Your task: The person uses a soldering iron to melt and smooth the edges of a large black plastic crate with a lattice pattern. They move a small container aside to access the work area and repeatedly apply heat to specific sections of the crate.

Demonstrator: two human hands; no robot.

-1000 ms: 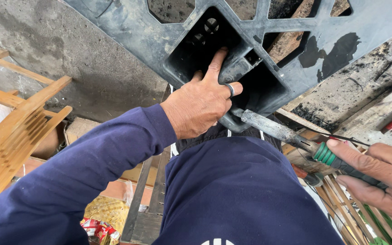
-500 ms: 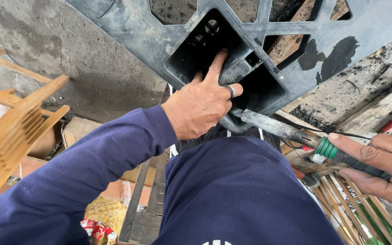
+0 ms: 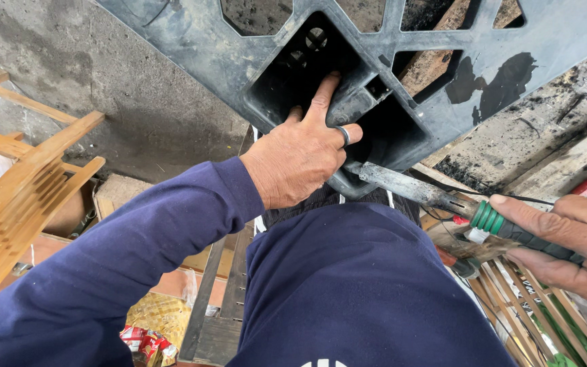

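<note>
left hand (image 3: 300, 160) grips scuffed black plastic pallet (image 3: 191, 41); right hand (image 3: 568, 241) clasps green-handled, seemingly soldering iron (image 3: 443, 200)

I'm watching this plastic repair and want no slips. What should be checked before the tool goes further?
1. Left hand grips the black plastic panel, fingers in its recess: ok.
2. Right hand closed on the soldering iron at its green-banded handle: ok.
3. Iron's tip meets panel edge: ok.
4. Left thumb clear of the metal shaft: not ok, very close.
5. Tip hot: cannot tell.

Matt, scuffed black plastic pallet (image 3: 205, 47)
</note>
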